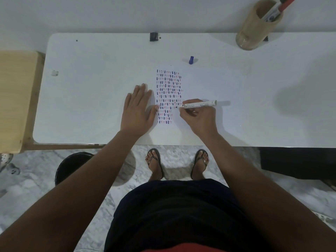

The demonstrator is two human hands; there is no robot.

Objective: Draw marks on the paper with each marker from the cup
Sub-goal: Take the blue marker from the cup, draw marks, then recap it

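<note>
A white sheet of paper (200, 82) lies on the white table (91, 88), filled on its left part with rows of short blue and red marks (168, 95). My right hand (199, 117) grips a white marker (199, 104), uncapped, its tip touching the paper at the right end of a lower row. My left hand (138, 108) rests flat with fingers spread on the paper's left edge. The blue cap (191, 60) lies just beyond the paper. A wooden cup (258, 26) at the far right holds two markers (278, 9), one with a red cap.
A small black object (153, 36) sits at the table's far edge and a small white scrap (54, 72) lies at the left. A wooden stool (16, 99) stands left of the table. A dark bin (72, 166) is under the table's front edge.
</note>
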